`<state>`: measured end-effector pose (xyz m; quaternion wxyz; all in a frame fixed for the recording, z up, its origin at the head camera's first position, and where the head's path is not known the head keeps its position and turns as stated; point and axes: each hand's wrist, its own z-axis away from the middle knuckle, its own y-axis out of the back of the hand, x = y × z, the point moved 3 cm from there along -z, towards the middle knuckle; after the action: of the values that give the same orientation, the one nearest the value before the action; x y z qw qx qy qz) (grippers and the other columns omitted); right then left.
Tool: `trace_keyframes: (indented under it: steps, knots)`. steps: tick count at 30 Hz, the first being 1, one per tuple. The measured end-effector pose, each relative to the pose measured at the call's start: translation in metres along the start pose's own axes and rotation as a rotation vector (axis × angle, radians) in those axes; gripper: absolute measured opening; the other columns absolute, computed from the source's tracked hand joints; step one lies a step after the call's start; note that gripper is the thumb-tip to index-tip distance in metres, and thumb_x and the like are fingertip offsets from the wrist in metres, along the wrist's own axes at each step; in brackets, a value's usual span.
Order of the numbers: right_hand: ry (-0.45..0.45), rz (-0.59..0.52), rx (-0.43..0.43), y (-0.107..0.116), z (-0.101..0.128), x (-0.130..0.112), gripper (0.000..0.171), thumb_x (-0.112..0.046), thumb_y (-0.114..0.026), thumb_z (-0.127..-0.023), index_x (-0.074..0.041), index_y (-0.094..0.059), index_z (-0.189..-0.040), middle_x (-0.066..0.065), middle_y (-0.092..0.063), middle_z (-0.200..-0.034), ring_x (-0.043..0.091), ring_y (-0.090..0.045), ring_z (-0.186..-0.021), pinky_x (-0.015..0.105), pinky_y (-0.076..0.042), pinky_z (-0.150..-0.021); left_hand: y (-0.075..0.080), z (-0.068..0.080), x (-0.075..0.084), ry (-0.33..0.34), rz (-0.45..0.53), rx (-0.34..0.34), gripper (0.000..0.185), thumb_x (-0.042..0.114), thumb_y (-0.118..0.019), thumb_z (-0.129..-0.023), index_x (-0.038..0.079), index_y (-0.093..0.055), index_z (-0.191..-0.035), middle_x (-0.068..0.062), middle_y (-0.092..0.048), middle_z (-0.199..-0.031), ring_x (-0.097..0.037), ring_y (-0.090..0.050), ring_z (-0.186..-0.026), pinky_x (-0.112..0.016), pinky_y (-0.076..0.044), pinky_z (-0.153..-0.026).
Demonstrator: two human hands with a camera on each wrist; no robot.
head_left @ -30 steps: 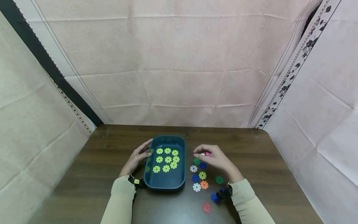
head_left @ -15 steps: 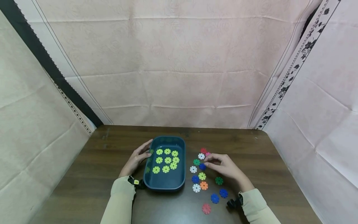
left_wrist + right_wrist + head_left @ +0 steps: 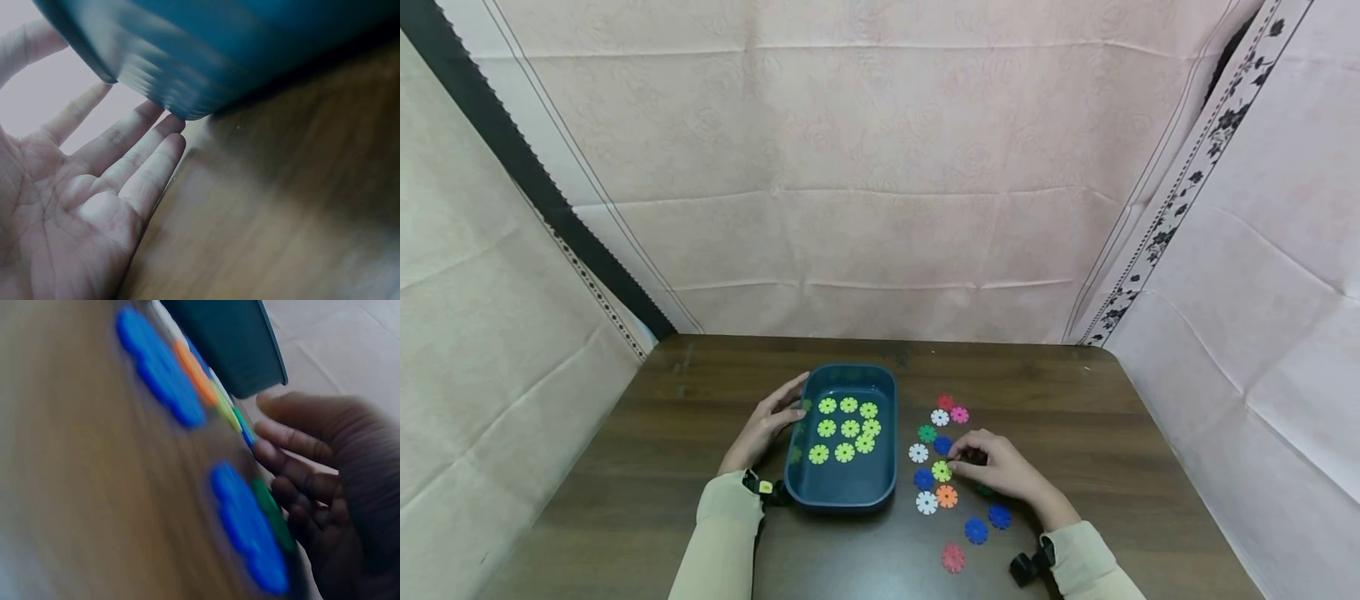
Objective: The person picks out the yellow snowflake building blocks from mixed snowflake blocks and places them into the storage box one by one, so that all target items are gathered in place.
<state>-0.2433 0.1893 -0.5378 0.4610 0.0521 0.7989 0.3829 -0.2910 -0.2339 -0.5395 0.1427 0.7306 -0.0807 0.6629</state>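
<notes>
- The tabletop [image 3: 1075, 400] is seen carrying everything; a disc nudged hard across its smooth wood could be sent skidding toward the near edge.
- The tray [image 3: 842, 492], dark teal, is steadied by the left hand [image 3: 765, 425], whose straight, relaxed fingers rest against its left wall; if that support is lost, the tray could be shifted and the yellow-green discs [image 3: 846, 428] lying inside could be jostled.
- The right hand [image 3: 1000, 468] is lowered over the scattered discs, fingertips curled down beside a lone yellow-green disc [image 3: 942, 471]; whether it is already pinched cannot be told.
- That disc is crowded: the blue disc [image 3: 924, 479] and orange disc [image 3: 947, 496] sit just beside it, so a neighbour could be dragged along or the wrong colour lifted by a careless pinch.
</notes>
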Motion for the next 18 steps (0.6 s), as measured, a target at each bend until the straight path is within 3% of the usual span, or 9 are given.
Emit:
trace_keyframes:
  steps: [8,18]
  knots:
    - [0.029,0.147,0.051,-0.013,-0.005,-0.004,0.022,-0.034,-0.081,-0.086,-0.024,-0.07,-0.102,-0.011,-0.063,-0.098,0.013,-0.05,-0.089,0.031,-0.044,-0.075,0.0,-0.002,0.002,-0.01,-0.008,0.003,0.06,0.017,-0.058,-0.101,0.029,-0.038,-0.157,-0.011,-0.047,-0.15,-0.035,-0.049,-0.132,-0.048,-0.039,-0.108]
    - [-0.031,0.133,0.029,-0.015,-0.004,-0.002,0.025,-0.039,-0.082,-0.084,-0.027,-0.07,-0.102,-0.014,-0.063,-0.1,0.011,-0.049,-0.09,0.031,-0.043,-0.076,0.001,0.0,-0.001,-0.022,-0.018,-0.017,0.06,0.016,-0.057,-0.102,0.029,-0.036,-0.157,-0.01,-0.045,-0.152,-0.032,-0.042,-0.138,-0.055,-0.031,-0.113]
